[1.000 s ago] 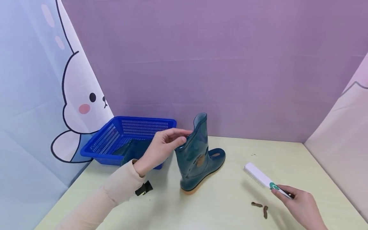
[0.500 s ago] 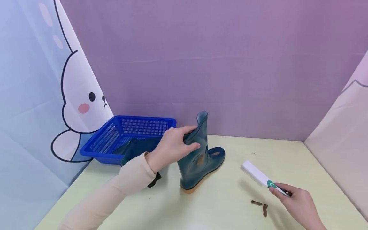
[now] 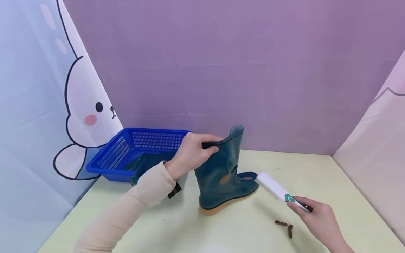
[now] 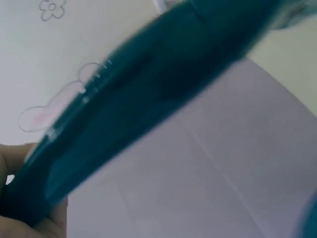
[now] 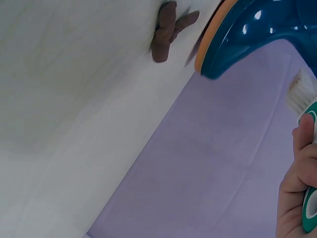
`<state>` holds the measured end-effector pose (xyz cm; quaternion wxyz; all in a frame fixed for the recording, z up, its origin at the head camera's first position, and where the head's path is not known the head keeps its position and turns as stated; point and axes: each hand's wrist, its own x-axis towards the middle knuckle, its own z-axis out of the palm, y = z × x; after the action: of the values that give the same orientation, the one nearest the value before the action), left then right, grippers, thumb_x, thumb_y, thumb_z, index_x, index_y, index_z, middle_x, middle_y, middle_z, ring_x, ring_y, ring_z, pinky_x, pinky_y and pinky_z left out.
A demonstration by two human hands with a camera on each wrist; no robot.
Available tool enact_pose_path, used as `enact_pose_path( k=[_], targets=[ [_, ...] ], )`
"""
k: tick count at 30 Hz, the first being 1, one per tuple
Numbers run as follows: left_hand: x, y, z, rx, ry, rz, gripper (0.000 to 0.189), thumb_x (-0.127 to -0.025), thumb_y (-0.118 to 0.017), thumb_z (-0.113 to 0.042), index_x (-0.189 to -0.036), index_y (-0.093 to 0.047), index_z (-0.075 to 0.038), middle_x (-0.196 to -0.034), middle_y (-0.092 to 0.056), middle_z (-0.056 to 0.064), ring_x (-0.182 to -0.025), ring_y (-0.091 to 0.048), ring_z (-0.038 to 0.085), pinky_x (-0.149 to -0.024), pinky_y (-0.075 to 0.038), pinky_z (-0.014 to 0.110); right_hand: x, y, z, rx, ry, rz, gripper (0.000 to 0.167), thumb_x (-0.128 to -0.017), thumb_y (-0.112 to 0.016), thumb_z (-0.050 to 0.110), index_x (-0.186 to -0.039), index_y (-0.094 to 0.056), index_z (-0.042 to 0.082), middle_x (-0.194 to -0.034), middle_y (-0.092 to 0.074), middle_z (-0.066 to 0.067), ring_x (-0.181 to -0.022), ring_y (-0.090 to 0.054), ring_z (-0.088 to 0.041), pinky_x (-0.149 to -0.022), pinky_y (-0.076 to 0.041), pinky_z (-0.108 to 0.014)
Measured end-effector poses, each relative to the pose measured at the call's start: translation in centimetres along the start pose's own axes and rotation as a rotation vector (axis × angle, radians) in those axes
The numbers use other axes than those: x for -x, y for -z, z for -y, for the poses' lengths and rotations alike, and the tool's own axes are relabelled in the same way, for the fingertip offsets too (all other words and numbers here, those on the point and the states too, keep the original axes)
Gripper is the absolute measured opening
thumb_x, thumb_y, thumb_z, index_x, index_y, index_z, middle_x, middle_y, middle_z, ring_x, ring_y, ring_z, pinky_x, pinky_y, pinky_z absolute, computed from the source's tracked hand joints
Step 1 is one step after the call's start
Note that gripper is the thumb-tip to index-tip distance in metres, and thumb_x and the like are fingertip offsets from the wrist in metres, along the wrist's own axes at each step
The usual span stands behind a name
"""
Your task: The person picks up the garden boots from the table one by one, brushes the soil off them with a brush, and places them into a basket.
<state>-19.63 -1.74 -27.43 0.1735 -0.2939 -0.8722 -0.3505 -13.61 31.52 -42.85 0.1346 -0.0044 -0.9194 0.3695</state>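
Dark green boot point(image 3: 215, 189) on the table point(image 3: 246, 228), upright on its tan sole, heel nearest the person. A second earlier its toe pointed away; it has since been turned, so that the toe lies further to the right and more of the brown-patched side faces me. The left hand point(image 3: 193, 151), then at the rim with thumb and fingers parted, now pinches the top edge firmly, fingers closed down on it, and the edge is pressed flat there.

The right hand point(image 3: 319, 214) has fingers curled round the handle of a white brush point(image 3: 272, 185) with a green band. Hand and brush have moved left: the bristled end, well clear of the boot before, overlaps the toe in the head view, while the right wrist view shows a gap between bristles and toe.

Two brown pieces point(image 3: 290, 231) lie on the table below the brush, where they lay before. To the left, unchanged, stands a blue basket point(image 3: 114, 175) with a second boot point(image 3: 150, 163) lying in it, partly hidden by the left sleeve point(image 3: 136, 207).
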Motion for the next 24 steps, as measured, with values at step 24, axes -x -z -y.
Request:
enact_pose_path(
  k=[24],
  targets=[
    [3.8, 0.9, 4.0, 0.093, -0.004, -0.128, 0.036, -0.082, -0.067, -0.010, -0.118, -0.063, -0.009, -0.085, -0.067, 0.009, -0.049, -0.046, 0.007, -0.048, -0.043, 0.019, -0.2, -1.9, 1.9, -0.022, 0.105, -0.043, 0.027, -0.079, -0.072, 0.030, -0.098, -0.072, 0.011, -0.087, -0.071, -0.005, -0.056, -0.043, 0.000, -0.047, -0.035, -0.020]
  ],
)
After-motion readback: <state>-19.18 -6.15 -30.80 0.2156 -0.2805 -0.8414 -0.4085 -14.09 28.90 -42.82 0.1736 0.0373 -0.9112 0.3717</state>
